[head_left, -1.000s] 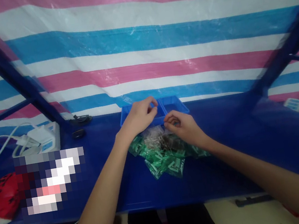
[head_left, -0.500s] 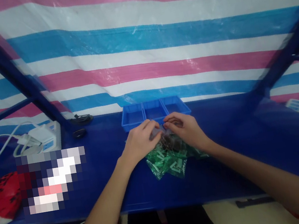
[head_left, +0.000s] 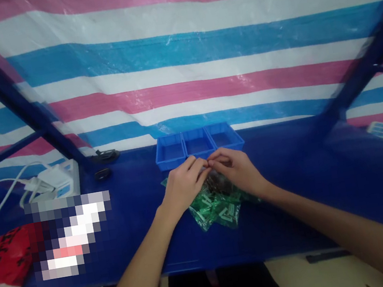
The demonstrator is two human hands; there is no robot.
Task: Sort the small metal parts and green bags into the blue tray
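Observation:
Fingertips of both hands meet at the top of a clear plastic bag [head_left: 219, 181] with dark brown contents I cannot make out. My left hand [head_left: 185, 180] is closed in a pinch on the bag's upper edge, thumb and forefinger together. My right hand [head_left: 238, 168] pinches the same edge from the other side, its fingers curled. Beneath the bag lie several shiny green packets [head_left: 214, 210] with white markings, spread on the blue table [head_left: 125, 233]. The hands partly hide the bag and the packets.
Just behind my hands stands a blue three-compartment tray [head_left: 173, 163]. At left are a white power strip [head_left: 72, 175] with cables, a small black object [head_left: 102, 173], a red and white bag [head_left: 8, 257] and a pixelated patch. Blue frame posts flank a striped plastic sheet [head_left: 179, 47].
My fingertips have drawn together at the top of the bag, where a gap showed before. The view has shifted slightly; the green packets lie as they did.

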